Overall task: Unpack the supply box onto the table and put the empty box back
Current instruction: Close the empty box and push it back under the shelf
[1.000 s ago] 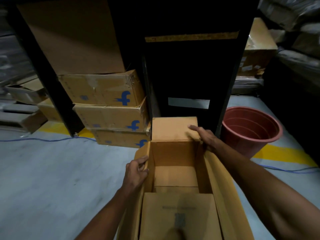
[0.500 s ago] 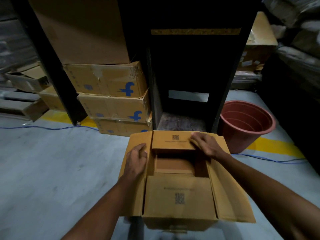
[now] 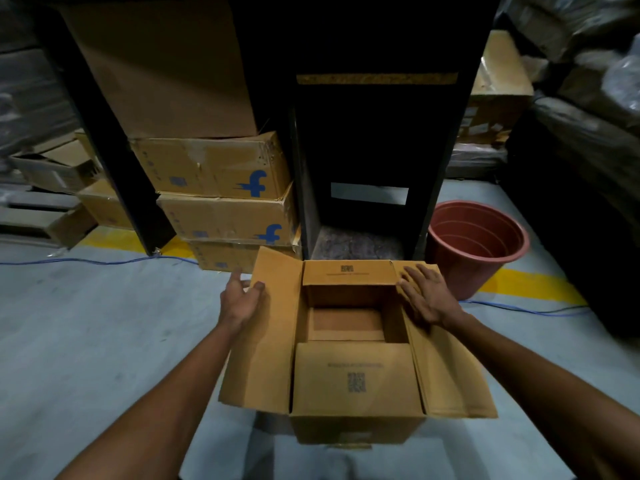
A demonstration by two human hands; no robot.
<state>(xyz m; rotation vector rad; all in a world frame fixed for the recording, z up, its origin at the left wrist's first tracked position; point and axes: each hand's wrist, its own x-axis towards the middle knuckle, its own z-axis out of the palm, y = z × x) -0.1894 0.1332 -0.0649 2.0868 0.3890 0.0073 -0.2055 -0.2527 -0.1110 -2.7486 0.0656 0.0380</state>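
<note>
Cardboard is filling the middle of the view: the supply box (image 3: pixel 356 341) is sitting on the grey floor (image 3: pixel 86 341) with all four top flaps folded outward, and its inside is showing only bare brown board at the bottom. The left hand (image 3: pixel 242 299) is resting at the outer far edge of the left flap (image 3: pixel 263 334), fingers relaxed and loosely curved, with the thumb touching the flap's edge; whether the fingers are actually pinching the board I cannot tell. The right hand (image 3: pixel 424 294) is lying flat, fingers straight and spread, pressing on the far end of the right flap (image 3: pixel 446 368). Both forearms are reaching in from the near edge of the view, one on each side of the box.

Just beyond the far flap (image 3: pixel 349 271), a dark shelf unit (image 3: pixel 377 140) is standing with an open bay at floor level, directly in line with the box. To the left of that bay, three stacked cartons (image 3: pixel 221 202) with blue logos are nearly touching the left flap's far corner. To the right, a reddish plastic bucket (image 3: pixel 478 244) is standing near the right flap, apart from it. Open grey floor is spreading wide on the left side; a blue cable (image 3: pixel 86 261) is running along it near the yellow floor line (image 3: pixel 526 285).
</note>
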